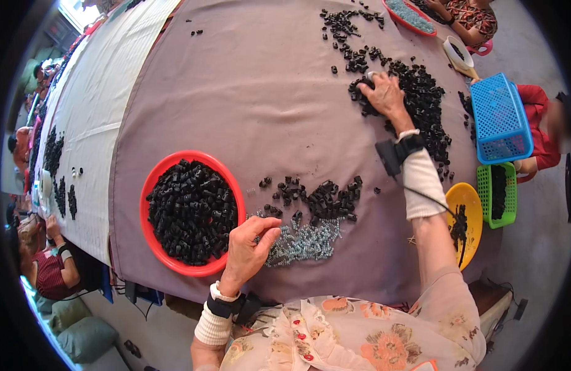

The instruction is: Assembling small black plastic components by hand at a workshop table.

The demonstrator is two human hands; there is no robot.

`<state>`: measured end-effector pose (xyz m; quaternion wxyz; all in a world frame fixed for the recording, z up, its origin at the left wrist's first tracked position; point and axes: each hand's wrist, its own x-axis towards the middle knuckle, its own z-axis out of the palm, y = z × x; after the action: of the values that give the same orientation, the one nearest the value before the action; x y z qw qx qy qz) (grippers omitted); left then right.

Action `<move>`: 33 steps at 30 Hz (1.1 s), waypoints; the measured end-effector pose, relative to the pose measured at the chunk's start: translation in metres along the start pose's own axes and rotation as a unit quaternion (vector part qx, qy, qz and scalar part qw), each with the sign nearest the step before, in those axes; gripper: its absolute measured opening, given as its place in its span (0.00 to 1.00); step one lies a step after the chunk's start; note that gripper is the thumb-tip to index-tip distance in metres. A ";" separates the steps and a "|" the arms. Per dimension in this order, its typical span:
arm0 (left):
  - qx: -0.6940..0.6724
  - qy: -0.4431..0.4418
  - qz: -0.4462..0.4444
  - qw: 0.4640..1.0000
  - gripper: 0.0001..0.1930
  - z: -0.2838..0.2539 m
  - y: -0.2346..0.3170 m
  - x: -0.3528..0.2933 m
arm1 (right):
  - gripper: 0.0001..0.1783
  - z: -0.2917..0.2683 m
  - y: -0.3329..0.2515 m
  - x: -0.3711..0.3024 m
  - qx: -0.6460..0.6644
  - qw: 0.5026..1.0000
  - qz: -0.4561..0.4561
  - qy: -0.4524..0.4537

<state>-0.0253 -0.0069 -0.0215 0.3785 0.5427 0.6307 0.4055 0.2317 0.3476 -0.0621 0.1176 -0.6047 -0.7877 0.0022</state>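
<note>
My right hand point(386, 98) reaches far over the cloth and rests on the edge of a big heap of small black plastic parts point(425, 99). Its fingers are spread among the pieces, and something pale shows at one fingertip. Bent at the fingers, my left hand point(249, 250) hovers beside a pile of small metal springs point(304, 244), with thumb and forefinger close together. Whatever it may hold is too small to make out. Just beyond the springs lies a smaller group of black parts point(329, 198). To its left stands a red basin point(150, 244) full of black pieces.
A yellow plate point(474, 213) with dark strips sits at the right edge. Beyond it are a green basket point(509, 213) and a blue basket point(497, 111). Other people sit along the table's left and right sides. A cable runs from my right wrist strap.
</note>
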 end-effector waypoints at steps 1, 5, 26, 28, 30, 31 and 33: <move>0.001 0.001 0.005 1.000 0.07 0.000 0.001 -0.001 | 0.28 0.000 -0.006 -0.015 0.010 1.000 -0.003 0.006; 0.005 -0.011 0.028 1.000 0.07 0.001 -0.003 -0.003 | 0.23 -0.007 -0.015 -0.070 0.025 0.999 -0.028 0.010; -0.007 -0.040 0.001 0.999 0.06 -0.014 -0.001 0.003 | 0.31 0.025 -0.094 0.110 -0.044 0.980 -0.171 -0.088; -0.007 -0.051 -0.007 0.999 0.07 -0.015 0.002 0.005 | 0.27 0.040 -0.087 0.121 -0.067 0.981 -0.176 -0.048; -0.029 -0.049 -0.028 0.998 0.07 -0.017 0.004 0.005 | 0.23 0.055 -0.059 0.140 -0.133 0.976 -0.170 -0.019; -0.032 -0.046 -0.030 0.998 0.08 -0.017 0.004 0.005 | 0.23 0.056 -0.047 0.141 -0.136 0.981 -0.135 -0.028; -0.024 -0.043 -0.027 0.998 0.08 -0.016 0.002 0.007 | 0.23 0.053 -0.017 0.138 -0.141 0.988 -0.068 -0.018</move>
<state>-0.0401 -0.0012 -0.0138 0.4285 0.5334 0.6185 0.3865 0.1722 0.4822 -0.0855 0.0167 -0.5602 -0.8214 -0.1055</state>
